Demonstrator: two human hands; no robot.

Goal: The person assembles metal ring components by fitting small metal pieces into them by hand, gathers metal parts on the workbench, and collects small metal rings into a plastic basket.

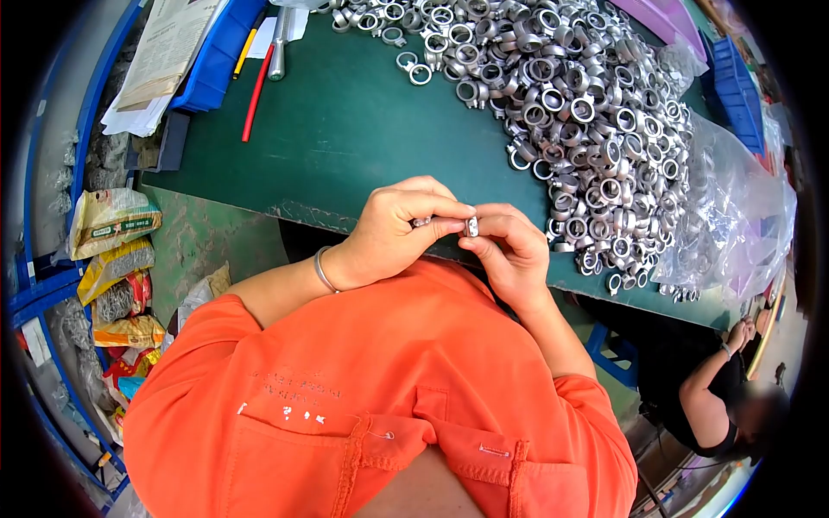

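Note:
Both hands meet over the near edge of the green table (345,155). Between their fingertips is a small metal ring part (471,226), seen edge-on. My left hand (401,220), with a bracelet (325,269) at the wrist, has its thumb and index finger pinched at the part's left side; another small metal piece (420,222) shows among its curled fingers. My right hand (511,246) grips the same part from the right with thumb and fingers. To the right of the hands lies a large pile of metal rings (596,129).
A red pen (258,93), a yellow pencil (244,53) and a metal tool (278,47) lie at the upper left beside a blue bin (211,73). Clear plastic bags (725,207) border the pile. Another person (708,397) sits at the lower right.

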